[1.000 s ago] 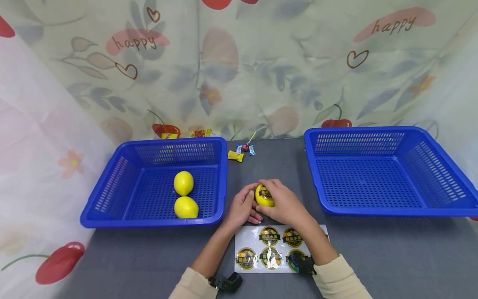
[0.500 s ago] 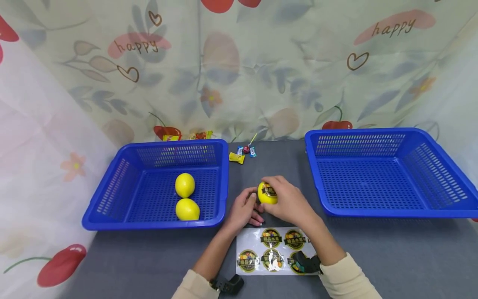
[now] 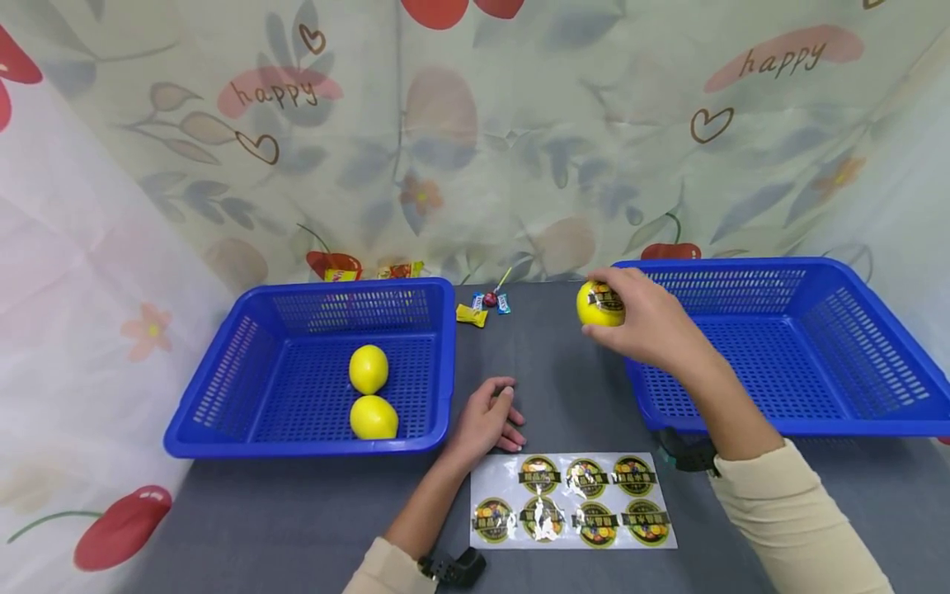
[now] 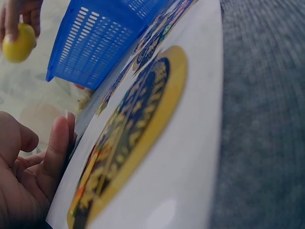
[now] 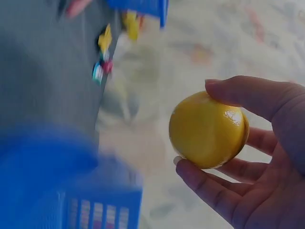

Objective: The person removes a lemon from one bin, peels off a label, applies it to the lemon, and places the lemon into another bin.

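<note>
The right hand [image 3: 653, 318] has moved off to the right with the yellow lemon [image 3: 597, 305], and the two hands, side by side around the fruit a second ago, now stand well apart. Its thumb and fingers pinch the lemon from opposite sides, the dark label [image 3: 607, 298] uppermost in the head view; the wrist view on that side shows mostly plain yellow skin. The fruit seems to be in the air, near the far left corner of the right basket [image 3: 787, 426]—not inside it. The left hand [image 3: 486, 421] stays by the sheet of stickers [image 3: 572, 502], its fingers loosely bent around nothing. With the right forearm gone from over the sheet, seven stickers show, plus a blank spot at its upper left. I judge that labelling this lemon is finished; two lemons [image 3: 369, 369] without visible labels remain in the left basket [image 3: 312, 448].
</note>
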The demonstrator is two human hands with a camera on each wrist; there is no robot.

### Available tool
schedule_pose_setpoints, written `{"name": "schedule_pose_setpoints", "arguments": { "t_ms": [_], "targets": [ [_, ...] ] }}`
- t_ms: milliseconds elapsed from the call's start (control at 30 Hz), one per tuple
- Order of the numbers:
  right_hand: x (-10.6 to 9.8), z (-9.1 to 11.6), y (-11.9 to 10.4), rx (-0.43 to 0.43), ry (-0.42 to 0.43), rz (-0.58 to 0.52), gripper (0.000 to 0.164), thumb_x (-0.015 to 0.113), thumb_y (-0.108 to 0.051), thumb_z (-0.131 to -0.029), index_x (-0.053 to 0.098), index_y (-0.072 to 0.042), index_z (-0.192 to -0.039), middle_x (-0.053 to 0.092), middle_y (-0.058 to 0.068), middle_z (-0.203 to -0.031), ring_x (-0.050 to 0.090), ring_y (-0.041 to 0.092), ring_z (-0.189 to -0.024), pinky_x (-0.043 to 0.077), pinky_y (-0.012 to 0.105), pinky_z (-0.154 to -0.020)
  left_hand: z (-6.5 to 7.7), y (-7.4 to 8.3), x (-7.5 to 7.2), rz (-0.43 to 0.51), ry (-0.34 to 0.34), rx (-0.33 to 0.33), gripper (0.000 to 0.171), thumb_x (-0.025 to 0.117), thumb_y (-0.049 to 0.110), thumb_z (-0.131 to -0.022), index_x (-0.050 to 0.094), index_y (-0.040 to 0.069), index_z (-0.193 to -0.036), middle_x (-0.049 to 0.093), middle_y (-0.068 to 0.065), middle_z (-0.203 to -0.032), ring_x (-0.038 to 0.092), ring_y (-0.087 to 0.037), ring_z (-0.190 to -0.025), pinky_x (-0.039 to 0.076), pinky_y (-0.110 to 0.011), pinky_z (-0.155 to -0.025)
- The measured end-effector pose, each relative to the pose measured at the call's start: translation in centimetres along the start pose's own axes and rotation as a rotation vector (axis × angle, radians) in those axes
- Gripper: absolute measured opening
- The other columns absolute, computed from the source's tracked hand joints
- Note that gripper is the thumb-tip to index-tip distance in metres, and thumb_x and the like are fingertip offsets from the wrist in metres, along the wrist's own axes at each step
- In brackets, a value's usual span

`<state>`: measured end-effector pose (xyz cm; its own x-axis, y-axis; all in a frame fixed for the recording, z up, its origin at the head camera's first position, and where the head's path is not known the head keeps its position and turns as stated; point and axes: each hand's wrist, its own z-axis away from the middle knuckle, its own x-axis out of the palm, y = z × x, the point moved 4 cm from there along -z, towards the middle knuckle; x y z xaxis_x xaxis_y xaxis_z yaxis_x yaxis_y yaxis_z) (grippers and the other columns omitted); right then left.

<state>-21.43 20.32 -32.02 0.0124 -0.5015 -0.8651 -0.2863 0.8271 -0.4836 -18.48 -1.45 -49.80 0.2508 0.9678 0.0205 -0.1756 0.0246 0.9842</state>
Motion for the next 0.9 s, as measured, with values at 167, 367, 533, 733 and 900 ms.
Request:
{"name": "schedule_pose_setpoints", "arguments": {
  "t_ms": [167,367,533,733,900],
  "targets": [
    [-2.2,-0.9,3.6,0.059,-0.046,0.02,0.064,0.073,-0.019,-0.088,0.046,0.002,-0.142,0.05,0.025,-0.128,0.048,0.038,-0.104,0.046,0.054,-0.082,0.0,0.0,0.3,-0.006,0.003,0.007,0.035,0.045,0.02,-0.108,0.052,0.002,-0.138,0.065,-0.02,-0.081,0.064,-0.02,-0.052,0.056,-0.033,-0.046],
    [-2.0,-1.9,7.6,0.078,-0.149,0.037,0.063,0.075,-0.019,-0.086,0.047,0.009,-0.134,0.055,0.03,-0.119,0.052,0.039,-0.095,0.047,0.052,-0.077,0.1,0.1,0.3,-0.036,0.014,0.01,0.035,0.043,0.018,-0.108,0.052,0.0,-0.137,0.065,-0.022,-0.084,0.064,-0.022,-0.052,0.055,-0.033,-0.045],
    [-0.4,-2.8,9.7,0.06,-0.228,0.045,0.058,0.076,-0.013,-0.082,0.049,0.011,-0.127,0.057,0.03,-0.114,0.054,0.039,-0.093,0.048,0.054,-0.081,0.2,0.0,0.2,-0.066,0.016,0.005,0.034,0.041,0.013,-0.108,0.05,-0.004,-0.136,0.064,-0.027,-0.085,0.065,-0.029,-0.053,0.056,-0.036,-0.046],
    [1.1,-3.9,10.4,0.012,-0.291,0.074,0.053,0.08,-0.006,-0.076,0.054,0.009,-0.119,0.06,0.026,-0.108,0.057,0.038,-0.093,0.049,0.054,-0.082,0.3,0.0,0.1,-0.041,0.012,0.021,0.035,0.044,0.019,-0.108,0.051,0.001,-0.137,0.065,-0.022,-0.084,0.065,-0.025,-0.053,0.056,-0.035,-0.046],
    [1.7,-4.2,11.0,0.045,-0.325,0.093,0.052,0.081,-0.006,-0.075,0.054,0.009,-0.118,0.06,0.026,-0.108,0.057,0.041,-0.098,0.048,0.057,-0.085,0.2,0.0,0.2,-0.03,0.01,0.029,0.035,0.046,0.021,-0.107,0.053,0.001,-0.136,0.065,-0.02,-0.082,0.065,-0.024,-0.052,0.056,-0.035,-0.046]
  ]
}}
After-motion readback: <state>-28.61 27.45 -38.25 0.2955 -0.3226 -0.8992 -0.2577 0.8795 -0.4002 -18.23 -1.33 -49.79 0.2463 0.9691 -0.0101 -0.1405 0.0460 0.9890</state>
